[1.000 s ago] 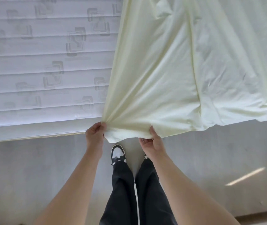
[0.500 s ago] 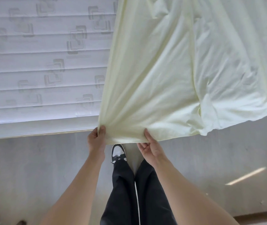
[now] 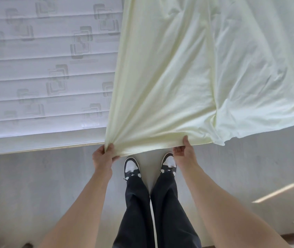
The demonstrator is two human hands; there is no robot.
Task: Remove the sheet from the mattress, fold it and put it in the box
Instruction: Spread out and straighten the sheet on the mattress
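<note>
Nearest, the person stood on the grey floor (image 3: 35, 194) in black and white shoes (image 3: 131, 165), toes close to the bed. Just past the shoes, the left hand (image 3: 103, 156) pinched a bunched corner of the soft pale yellow cloth sheet (image 3: 169, 77). The right hand (image 3: 184, 153) held the same near edge, thumb on top and fingers curled under. The sheet hung off the near edge of the white quilted mattress (image 3: 44, 68) and spread far and to the right. The left part of the mattress was already bare.

To do this step well, I think both hands should hold tight and keep the near edge stretched straight, so the fold comes out neat. The loose right flap could drag on the floor. There was open floor left and right for stepping back. No box could be seen.
</note>
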